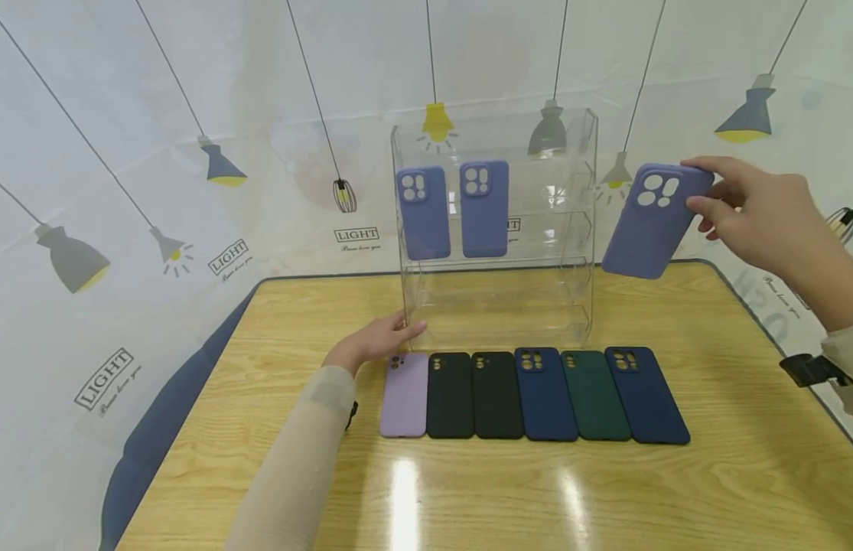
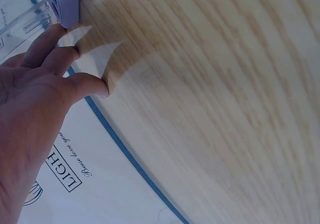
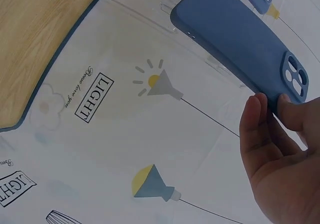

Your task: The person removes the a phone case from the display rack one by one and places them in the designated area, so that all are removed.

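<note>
My left hand point(image 1: 374, 339) rests at the lower left corner of a clear acrylic rack point(image 1: 495, 323), its fingers touching the side. In the left wrist view its fingers point(image 2: 59, 60) are loosely bent. To the rack's right, my right hand point(image 1: 763, 210) pinches a periwinkle phone case point(image 1: 649, 237) by its upper edge. That case hangs tilted in the air, camera cutouts at the top, apart from the rack. Two matching phone cases stand in the rack's upper part: one at the far left point(image 1: 426, 222), the other beside it point(image 1: 486, 218).
A row of phone cases lies before the rack: lilac point(image 1: 404, 402), two black point(image 1: 450, 402), navy point(image 1: 548, 402), green point(image 1: 598, 402) and another navy point(image 1: 649, 402). The wooden table point(image 1: 495, 497) meets a wall covering printed with lamps point(image 1: 219, 164).
</note>
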Available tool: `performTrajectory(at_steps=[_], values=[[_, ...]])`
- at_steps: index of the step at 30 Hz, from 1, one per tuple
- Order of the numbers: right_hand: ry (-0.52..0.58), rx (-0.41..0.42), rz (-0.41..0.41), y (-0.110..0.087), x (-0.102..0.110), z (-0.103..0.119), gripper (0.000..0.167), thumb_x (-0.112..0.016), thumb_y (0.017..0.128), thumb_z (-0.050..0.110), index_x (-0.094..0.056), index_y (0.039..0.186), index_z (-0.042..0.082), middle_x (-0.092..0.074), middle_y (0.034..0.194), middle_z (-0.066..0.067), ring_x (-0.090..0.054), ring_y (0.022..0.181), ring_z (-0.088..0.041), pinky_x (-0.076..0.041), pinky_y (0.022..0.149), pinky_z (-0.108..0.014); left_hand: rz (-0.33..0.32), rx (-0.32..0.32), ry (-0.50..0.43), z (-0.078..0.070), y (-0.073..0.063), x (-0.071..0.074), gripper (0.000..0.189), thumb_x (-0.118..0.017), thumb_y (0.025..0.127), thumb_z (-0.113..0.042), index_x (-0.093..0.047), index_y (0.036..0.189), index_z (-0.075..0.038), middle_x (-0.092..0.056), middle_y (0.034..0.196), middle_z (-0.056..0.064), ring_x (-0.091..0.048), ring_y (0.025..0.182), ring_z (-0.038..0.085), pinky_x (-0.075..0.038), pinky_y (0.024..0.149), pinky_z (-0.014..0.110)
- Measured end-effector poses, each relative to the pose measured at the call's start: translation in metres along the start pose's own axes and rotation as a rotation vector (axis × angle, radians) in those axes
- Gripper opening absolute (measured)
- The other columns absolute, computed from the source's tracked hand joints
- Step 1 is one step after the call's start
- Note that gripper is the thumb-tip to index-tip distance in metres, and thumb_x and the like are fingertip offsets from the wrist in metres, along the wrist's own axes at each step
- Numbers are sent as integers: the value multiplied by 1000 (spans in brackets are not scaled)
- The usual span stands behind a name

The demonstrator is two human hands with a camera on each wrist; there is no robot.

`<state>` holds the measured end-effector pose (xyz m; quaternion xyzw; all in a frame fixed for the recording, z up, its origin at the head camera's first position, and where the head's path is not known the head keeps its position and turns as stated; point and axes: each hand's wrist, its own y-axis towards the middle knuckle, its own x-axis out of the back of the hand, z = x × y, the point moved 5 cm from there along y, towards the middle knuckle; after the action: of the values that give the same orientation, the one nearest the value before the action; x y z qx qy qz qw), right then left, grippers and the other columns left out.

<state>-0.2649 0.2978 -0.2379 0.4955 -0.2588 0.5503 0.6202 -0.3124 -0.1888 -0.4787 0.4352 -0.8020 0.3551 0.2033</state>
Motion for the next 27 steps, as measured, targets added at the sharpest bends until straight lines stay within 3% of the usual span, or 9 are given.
performTrajectory(at_steps=[5, 11, 21, 27], values=[[-22, -1, 23, -7, -10, -11, 54, -57, 110, 15, -43, 163, 10, -74, 100, -32, -66, 68, -21, -40, 50, -26, 3, -7, -1, 0, 0, 0, 102, -41, 97, -85, -14, 173, -24, -32, 175, 13, -37, 160, 38, -32, 130, 60], [-26, -25, 59, -17, -21, -29, 54, -56, 110, 14, -42, 162, 8, -72, 108, -38, -72, 70, -33, -42, 51, -25, -1, -14, 11, 0, 1, 0, 98, -41, 100, -82, -16, 173, -22, -35, 174, 14, -40, 158, 38, -34, 128, 60], [-3, -69, 139, -28, -42, -63, 45, -53, 112, 11, -39, 153, 0, -73, 95, -34, -67, 64, -24, -44, 52, -33, -2, -9, 4, -1, 0, 0, 98, -42, 100, -82, -16, 173, -23, -34, 174, 14, -39, 158, 38, -33, 129, 60], [5, -72, 195, -35, -56, -84, 44, -54, 109, 4, -41, 151, 0, -73, 87, -27, -68, 66, -25, -55, 54, -38, -1, -4, 9, -1, 0, 0, 100, -41, 99, -84, -16, 173, -22, -34, 174, 14, -38, 159, 38, -33, 129, 60]])
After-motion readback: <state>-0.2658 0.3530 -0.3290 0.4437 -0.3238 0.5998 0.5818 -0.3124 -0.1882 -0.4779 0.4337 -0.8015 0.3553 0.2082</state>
